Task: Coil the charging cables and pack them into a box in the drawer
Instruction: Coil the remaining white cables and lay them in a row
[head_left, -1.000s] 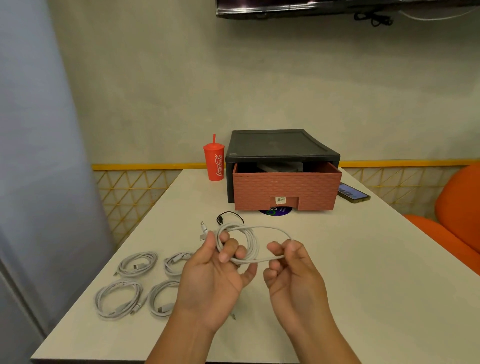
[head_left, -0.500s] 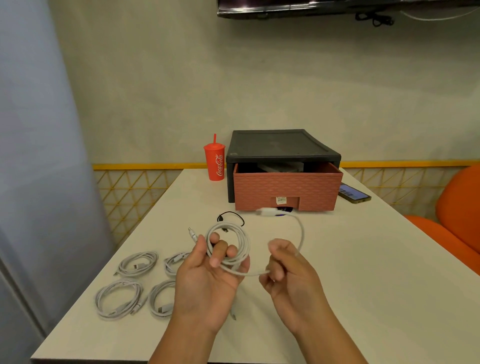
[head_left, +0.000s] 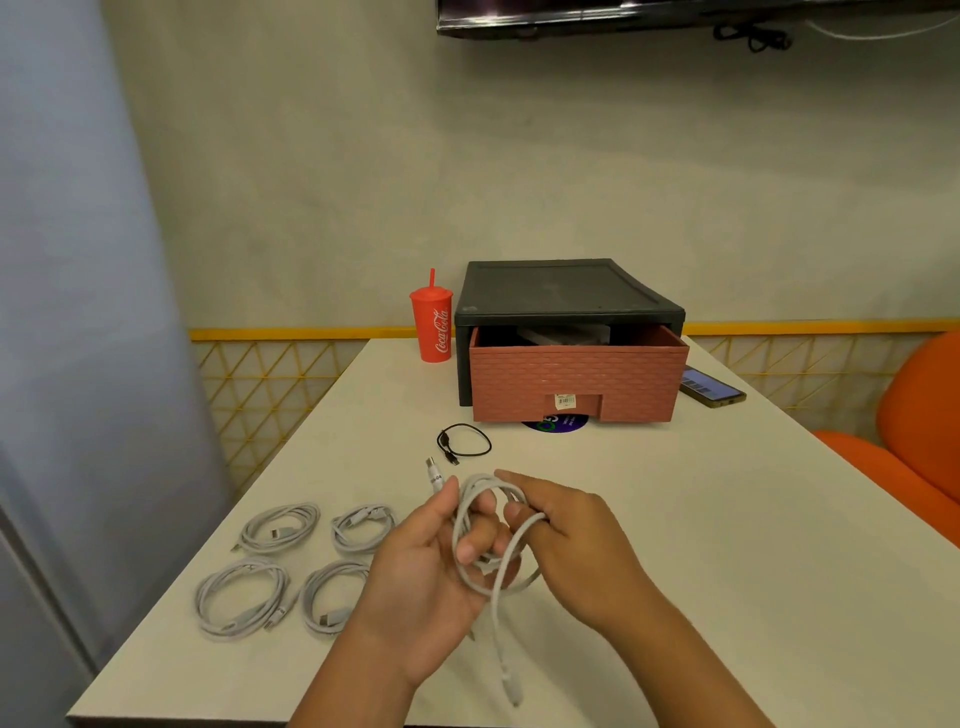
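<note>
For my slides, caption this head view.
Left hand and right hand hold a part-coiled cable over the table, four coiled cables beside, drawer open behind.

Your only view comes from the camera on your head, looking forward and down along the tabletop (head_left: 727, 519). Your left hand (head_left: 431, 566) and right hand (head_left: 576, 545) sit close, low in the middle (forearms cut off by the bottom edge). The drawer (head_left: 576, 379) stands farther off, before the wall (head_left: 363, 182), which fills the upper half.
</note>
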